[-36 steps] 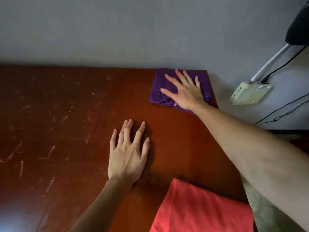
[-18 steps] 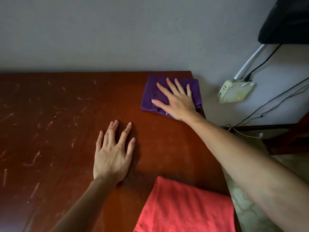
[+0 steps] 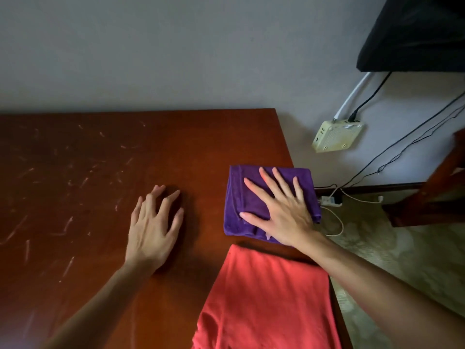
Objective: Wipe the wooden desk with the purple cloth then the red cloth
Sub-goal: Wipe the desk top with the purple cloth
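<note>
The folded purple cloth (image 3: 235, 197) lies on the reddish-brown wooden desk (image 3: 100, 172), near its right edge. My right hand (image 3: 279, 210) presses flat on top of it, fingers spread, and one corner of the cloth hangs past the desk edge. My left hand (image 3: 153, 227) rests on the bare wood to the left of the cloth, fingers apart and slightly arched. The red cloth (image 3: 264, 298) lies spread at the near right corner, just below the purple one and under my right forearm.
Pale scuff marks cover the left half of the desk. A grey wall runs behind it. On the right are a cream box (image 3: 336, 136) on the wall with cables, a white power strip (image 3: 331, 200) on the floor, dark wooden furniture (image 3: 432, 192) and a black object (image 3: 415, 34).
My right hand has slid the purple cloth from the far right corner toward me along the right edge. The left hand's fingers have arched up a little.
</note>
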Tool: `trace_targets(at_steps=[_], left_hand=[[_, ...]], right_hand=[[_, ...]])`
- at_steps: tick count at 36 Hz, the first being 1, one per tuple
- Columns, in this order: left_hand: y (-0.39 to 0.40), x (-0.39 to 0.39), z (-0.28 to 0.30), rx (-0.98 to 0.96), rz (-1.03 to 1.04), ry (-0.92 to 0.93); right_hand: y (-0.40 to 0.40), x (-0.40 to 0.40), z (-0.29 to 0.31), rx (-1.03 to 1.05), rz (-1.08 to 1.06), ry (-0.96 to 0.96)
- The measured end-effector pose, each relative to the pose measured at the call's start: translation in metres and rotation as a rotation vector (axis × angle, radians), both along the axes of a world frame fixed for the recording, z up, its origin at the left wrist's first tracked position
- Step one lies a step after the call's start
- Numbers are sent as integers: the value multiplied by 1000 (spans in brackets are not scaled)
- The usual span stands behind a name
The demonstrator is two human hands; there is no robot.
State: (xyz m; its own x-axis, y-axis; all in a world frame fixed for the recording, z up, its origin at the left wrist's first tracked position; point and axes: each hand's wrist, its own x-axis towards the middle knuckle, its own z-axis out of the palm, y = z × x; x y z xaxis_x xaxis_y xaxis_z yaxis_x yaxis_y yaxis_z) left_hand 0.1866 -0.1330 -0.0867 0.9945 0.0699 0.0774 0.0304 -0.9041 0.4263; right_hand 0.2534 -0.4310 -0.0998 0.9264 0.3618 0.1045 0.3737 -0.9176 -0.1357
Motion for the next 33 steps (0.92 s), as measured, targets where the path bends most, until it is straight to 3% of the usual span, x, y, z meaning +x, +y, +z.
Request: trace_targets(at_steps=[5,13,18,25,33], left_hand=[[25,-15,-6,79,-62,49],[25,-11,-9,150,-62,54],[20,-10,-9,149,-60,35],[22,-10,-11,159,-75,19],[23,-8,-9,106,-82,-2]], right_hand=[[7,55,8,-16,18,66],[50,194,16,20,-164,143],[68,241,21,10,-214,148],[83,221,20,-7,-227,155],[146,126,9,-4,-169,90]])
